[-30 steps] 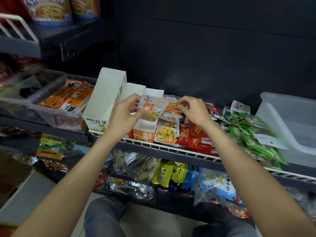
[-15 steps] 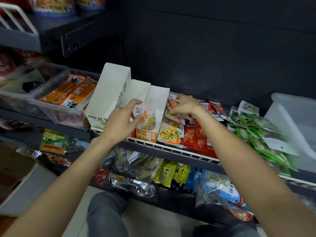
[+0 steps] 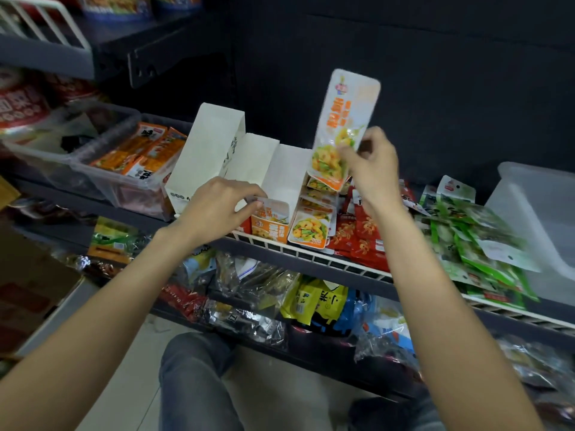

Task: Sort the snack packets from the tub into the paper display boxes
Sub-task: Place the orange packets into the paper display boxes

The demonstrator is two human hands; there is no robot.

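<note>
Three white paper display boxes stand side by side on the wire shelf: a tall left box [image 3: 205,150], a middle box [image 3: 252,157] and a right box [image 3: 286,172]. My left hand [image 3: 217,206] pinches an orange snack packet [image 3: 270,216] standing in the front of the right box. My right hand [image 3: 370,169] holds a long orange-and-white packet [image 3: 342,126] upright above a loose stack of the same packets [image 3: 311,225]. An empty translucent tub [image 3: 535,219] sits at the far right.
Red packets [image 3: 357,237] and green packets [image 3: 485,237] lie spread on the shelf between the stack and the tub. A clear tub with orange packets [image 3: 137,157] stands left. A lower shelf holds bagged goods [image 3: 317,303]. My knees are below.
My right hand has lifted a long packet up from the loose stack. My left hand has pushed its packet down into the front of the right box and still pinches it.
</note>
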